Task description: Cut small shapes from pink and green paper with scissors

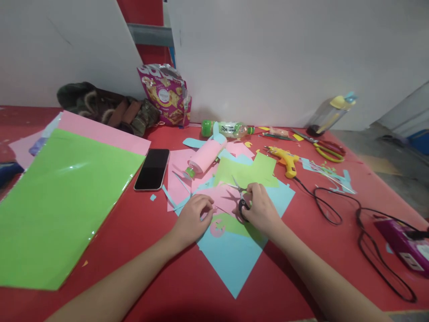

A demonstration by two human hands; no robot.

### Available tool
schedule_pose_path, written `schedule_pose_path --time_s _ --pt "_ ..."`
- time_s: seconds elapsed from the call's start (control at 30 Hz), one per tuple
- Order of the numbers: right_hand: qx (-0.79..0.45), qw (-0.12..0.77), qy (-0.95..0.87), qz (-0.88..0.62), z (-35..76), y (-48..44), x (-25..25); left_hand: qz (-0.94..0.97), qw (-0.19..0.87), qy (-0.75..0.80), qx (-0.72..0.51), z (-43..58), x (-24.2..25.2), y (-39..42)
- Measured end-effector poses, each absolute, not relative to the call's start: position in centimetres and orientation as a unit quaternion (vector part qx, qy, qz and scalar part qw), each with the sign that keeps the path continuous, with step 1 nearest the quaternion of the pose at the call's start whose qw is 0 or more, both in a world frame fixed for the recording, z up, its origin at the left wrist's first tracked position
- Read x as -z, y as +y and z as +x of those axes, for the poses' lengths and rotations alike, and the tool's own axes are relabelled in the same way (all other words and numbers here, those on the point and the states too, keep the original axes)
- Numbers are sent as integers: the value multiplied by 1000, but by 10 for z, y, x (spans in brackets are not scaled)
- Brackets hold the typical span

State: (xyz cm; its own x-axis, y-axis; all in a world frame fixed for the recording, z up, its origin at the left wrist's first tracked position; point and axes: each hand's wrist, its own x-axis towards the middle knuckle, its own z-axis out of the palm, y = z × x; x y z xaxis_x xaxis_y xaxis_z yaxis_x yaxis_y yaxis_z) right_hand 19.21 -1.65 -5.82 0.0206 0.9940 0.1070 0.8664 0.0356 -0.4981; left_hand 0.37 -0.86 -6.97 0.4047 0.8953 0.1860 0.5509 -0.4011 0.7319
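Black-handled scissors point(242, 206) are in my right hand point(263, 209), their blades parted and pointing away over the paper. My left hand point(194, 219) is curled, thumb and forefinger close together by a pink sheet point(221, 197); a tiny pink bit may be at the fingertips, but I cannot make it out. Between the hands lies a pink round cutout point(217, 227) with a notched middle, on green and blue sheets point(233, 264). Beyond them, a bottle wrapped in pink paper point(208, 155) with blue paper wings lies on its side.
A phone point(152, 170) and green sheets in a clear sleeve point(70, 201) lie left. Behind are a snack bag point(166, 96) and a green-capped bottle point(228, 129). A yellow glue gun point(284, 160), its cord, larger scissors point(326, 150) and a purple power strip point(402, 246) are right.
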Motion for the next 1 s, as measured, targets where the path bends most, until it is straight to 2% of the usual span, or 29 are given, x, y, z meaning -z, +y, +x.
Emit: schedule_pose_path --time_s 0.13,0.43,0.53,0.67,0.83,1.0 --pt "-166 246 -682 -668 190 -18 60 783 295 462 -293 4 70 -9" --pt "-283 363 -591 -662 190 -20 58 776 304 467 -296 4 68 -9" --pt "-259 418 -588 -642 195 -19 59 771 306 471 -301 3 67 -10" --pt "-160 570 -627 -507 205 -17 62 764 305 475 -312 3 66 -10" --pt "-160 621 -611 -465 205 -16 54 757 307 467 -339 2 65 -10" --pt "-222 635 -584 -455 198 -19 47 752 325 459 -345 1 63 -12"
